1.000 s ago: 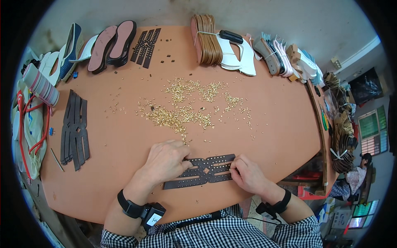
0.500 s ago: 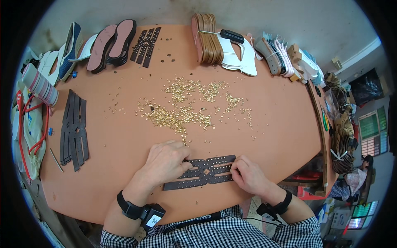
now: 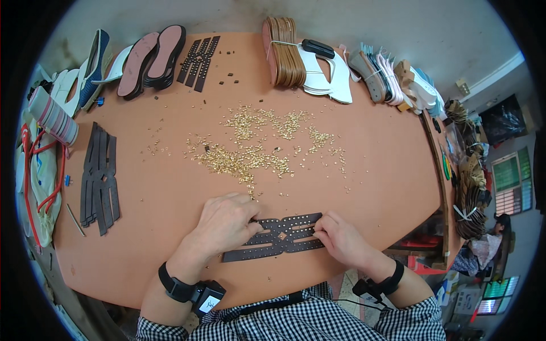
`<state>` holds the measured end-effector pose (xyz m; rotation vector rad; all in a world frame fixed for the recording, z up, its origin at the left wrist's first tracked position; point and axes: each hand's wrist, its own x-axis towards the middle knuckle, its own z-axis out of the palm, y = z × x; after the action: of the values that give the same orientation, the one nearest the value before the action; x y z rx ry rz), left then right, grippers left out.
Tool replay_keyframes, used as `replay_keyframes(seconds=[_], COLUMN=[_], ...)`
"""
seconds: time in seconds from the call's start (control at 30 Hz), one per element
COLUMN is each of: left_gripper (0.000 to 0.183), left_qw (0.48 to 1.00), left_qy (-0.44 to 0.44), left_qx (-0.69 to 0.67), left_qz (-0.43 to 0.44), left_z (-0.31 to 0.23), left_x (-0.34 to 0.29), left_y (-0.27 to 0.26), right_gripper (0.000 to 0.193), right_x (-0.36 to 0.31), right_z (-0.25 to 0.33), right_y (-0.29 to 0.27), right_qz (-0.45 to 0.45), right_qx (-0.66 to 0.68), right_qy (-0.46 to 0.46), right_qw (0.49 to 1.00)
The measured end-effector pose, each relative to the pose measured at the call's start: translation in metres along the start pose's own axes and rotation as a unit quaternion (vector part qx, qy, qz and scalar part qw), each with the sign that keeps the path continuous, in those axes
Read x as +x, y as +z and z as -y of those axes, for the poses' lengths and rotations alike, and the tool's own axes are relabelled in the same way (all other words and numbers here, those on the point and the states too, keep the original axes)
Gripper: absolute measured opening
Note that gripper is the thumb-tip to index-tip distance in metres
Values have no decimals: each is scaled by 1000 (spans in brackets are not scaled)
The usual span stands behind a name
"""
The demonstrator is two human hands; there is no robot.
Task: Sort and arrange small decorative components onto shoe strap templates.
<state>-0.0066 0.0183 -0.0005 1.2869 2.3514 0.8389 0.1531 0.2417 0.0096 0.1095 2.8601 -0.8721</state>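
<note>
Flat on the table near me lies a dark brown slotted shoe upper (image 3: pixel 267 248), set with gold studs and a small diamond hole at its centre. Over its far left end, my left hand (image 3: pixel 229 223) is closed, thumb and fingers bent onto the strap. My right hand (image 3: pixel 343 240) pinches the right end, its fingertips by the slot; whether a stud is between them is hidden. Beyond the upper, loose gold studs (image 3: pixel 233 163) lie scattered in heaps, the nearest of them beside my left hand.
Stacked dark uppers (image 3: pixel 100 179) lie at left, beside a metal rod (image 3: pixel 75 220) and a striped cup (image 3: pixel 54 116). Along the back are pink-topped soles (image 3: pixel 165 57), a studded upper (image 3: pixel 198 63), a tied brown bundle (image 3: pixel 284 54) and white cut pieces (image 3: pixel 335 79).
My right hand has shifted slightly left and inward over the upper's right end. The left hand keeps its place on the strap.
</note>
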Motion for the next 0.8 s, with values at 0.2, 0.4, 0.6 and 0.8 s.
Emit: replay_keyframes(seconds=[0.2,0.4,0.6,0.8], left_gripper=[20,19,18,19], left_qw=[999,1000,1000,1000], left_qy=[28,-11,-12,-10], left_qx=[12,2,6,2], left_qz=[-38,9,13,2], left_z=[6,2,2,4], left_x=[3,2,2,2], left_y=[7,1,2,6], right_gripper=[11,9,12,11], right_x=[9,18,23,31], right_z=[3,-2,-8,-13], right_y=[-10,-15,-12,-13], right_qz=[54,92,104,135], right_qx=[33,52,43,21], right_qy=[64,61,71,76], right_qw=[996,993,991,988])
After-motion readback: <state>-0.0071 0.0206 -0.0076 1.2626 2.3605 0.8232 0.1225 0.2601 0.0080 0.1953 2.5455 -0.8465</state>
